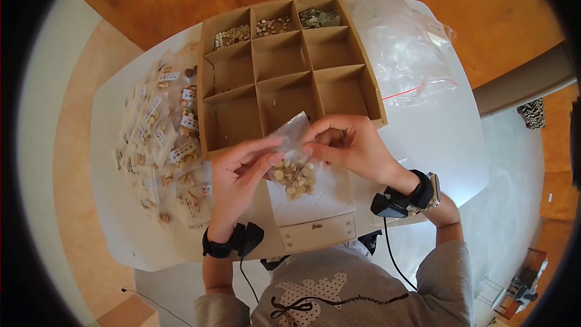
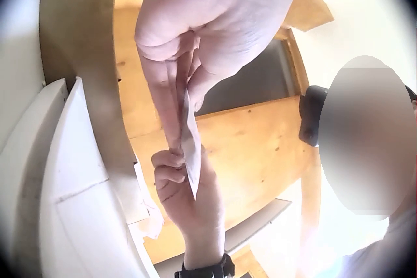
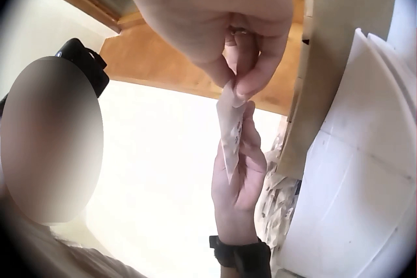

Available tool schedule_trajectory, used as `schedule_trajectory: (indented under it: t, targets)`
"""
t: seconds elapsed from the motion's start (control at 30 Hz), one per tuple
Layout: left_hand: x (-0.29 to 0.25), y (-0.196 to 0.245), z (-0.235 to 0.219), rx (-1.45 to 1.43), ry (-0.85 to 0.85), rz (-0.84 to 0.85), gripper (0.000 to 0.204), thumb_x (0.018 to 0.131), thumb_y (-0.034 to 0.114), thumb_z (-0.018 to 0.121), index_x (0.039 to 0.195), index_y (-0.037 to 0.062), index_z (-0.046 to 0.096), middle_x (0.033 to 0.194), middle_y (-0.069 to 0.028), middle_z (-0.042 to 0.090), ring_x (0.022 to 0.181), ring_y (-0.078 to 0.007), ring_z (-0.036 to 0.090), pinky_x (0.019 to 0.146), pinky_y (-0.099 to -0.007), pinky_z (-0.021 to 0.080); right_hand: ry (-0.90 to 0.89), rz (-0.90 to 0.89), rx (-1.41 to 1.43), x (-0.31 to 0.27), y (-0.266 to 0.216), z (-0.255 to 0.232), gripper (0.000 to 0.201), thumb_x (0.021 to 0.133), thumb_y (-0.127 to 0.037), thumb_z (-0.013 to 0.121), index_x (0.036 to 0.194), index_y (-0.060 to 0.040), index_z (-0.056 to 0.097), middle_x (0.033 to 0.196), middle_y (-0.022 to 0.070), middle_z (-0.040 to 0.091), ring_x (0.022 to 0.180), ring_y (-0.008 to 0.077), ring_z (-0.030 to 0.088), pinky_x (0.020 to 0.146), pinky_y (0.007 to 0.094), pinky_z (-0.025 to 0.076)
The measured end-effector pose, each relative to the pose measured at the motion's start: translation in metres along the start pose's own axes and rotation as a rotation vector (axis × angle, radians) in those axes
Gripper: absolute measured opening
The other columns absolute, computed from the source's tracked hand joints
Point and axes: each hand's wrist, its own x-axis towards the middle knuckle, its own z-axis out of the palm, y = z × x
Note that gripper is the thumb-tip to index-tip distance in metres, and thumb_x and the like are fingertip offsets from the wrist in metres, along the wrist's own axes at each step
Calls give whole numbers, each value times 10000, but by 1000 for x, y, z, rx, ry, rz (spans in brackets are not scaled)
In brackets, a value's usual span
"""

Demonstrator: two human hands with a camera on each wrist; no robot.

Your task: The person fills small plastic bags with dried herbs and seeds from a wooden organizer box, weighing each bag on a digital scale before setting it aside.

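A small clear plastic bag (image 1: 295,178) with round yellowish dried slices at its bottom hangs between both hands. My left hand (image 1: 235,175) pinches its left side between thumb and fingers. On the other side, my right hand (image 1: 357,145) pinches the bag near its upper right edge, fingers curled. The wrist views show the bag (image 3: 230,131) edge-on, thin and upright. Below it lies a white flat device (image 1: 318,233) resembling a kitchen scale, partly covered by a white sheet (image 1: 333,197).
A cardboard box (image 1: 290,75) with several compartments stands beyond the hands; its far row holds pale pieces, brownish pieces and dried green leaves (image 1: 319,18). Many filled, labelled bags (image 1: 160,139) are heaped at left. Large clear plastic bags (image 1: 393,36) lie at right on the white table (image 1: 448,163).
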Motion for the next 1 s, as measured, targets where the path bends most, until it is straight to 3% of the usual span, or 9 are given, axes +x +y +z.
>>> schedule_trajectory:
  t: [0.23, 0.3, 0.4, 0.43, 0.63, 0.83, 0.93, 1.0]
  targets:
    - [-6, 6, 0, 62, 7, 87, 173, 806, -21, 606, 977, -32, 632, 860, -92, 669, 744, -118, 633, 632, -212, 519, -71, -69, 139, 2, 3, -5, 110, 819, 10, 593, 923, 28, 621, 773, 57, 634, 668, 100, 600, 558, 210, 477]
    - [-9, 10, -6, 88, -59, 104, 178, 801, -48, 592, 974, -38, 632, 870, -107, 666, 761, -131, 635, 652, -217, 516, -78, -83, 129, 0, -1, -6, 129, 792, 67, 579, 901, 32, 637, 825, 80, 647, 728, 133, 621, 622, 225, 496]
    - [-9, 14, -13, 93, -134, 165, 182, 791, -88, 567, 952, -44, 639, 892, -127, 661, 790, -149, 637, 682, -229, 508, -114, -269, 33, 1, 0, -7, 149, 799, 73, 533, 880, 24, 648, 816, 62, 641, 691, 105, 613, 647, 226, 509]
    - [-10, 15, -14, 89, -157, 190, 185, 787, -101, 557, 942, -46, 642, 900, -133, 660, 800, -155, 638, 692, -233, 506, -125, -247, 19, 0, -4, -8, 175, 776, 91, 521, 869, 24, 653, 823, 73, 642, 717, 108, 618, 678, 231, 510]
    - [-19, 33, -10, 131, -85, 279, 183, 735, -123, 597, 891, -45, 656, 891, -135, 659, 787, -172, 641, 695, -248, 507, -7, -416, -81, -8, -17, 6, 131, 728, 47, 622, 852, 8, 643, 798, 76, 643, 735, 134, 632, 657, 255, 524]
    - [-34, 43, 2, 191, 136, 280, 194, 663, -125, 674, 834, -34, 659, 827, -139, 660, 742, -172, 645, 658, -247, 514, 46, -418, -268, -15, -45, 14, 175, 698, 16, 674, 852, -5, 594, 763, 56, 647, 698, 137, 644, 613, 245, 522]
    - [-45, 74, 8, 267, 295, 169, 161, 685, -131, 652, 823, -48, 652, 819, -144, 660, 743, -174, 646, 660, -241, 514, 6, -607, -358, -17, -69, 14, 190, 728, 23, 630, 910, -13, 587, 748, 55, 653, 672, 131, 644, 601, 243, 515]
    - [-49, 82, -2, 401, 477, 243, 149, 721, -101, 639, 867, -70, 634, 824, -152, 660, 752, -182, 646, 670, -251, 517, 77, -534, -319, -25, -84, 5, 179, 750, 15, 607, 925, -17, 586, 749, 60, 656, 659, 138, 644, 607, 249, 509]
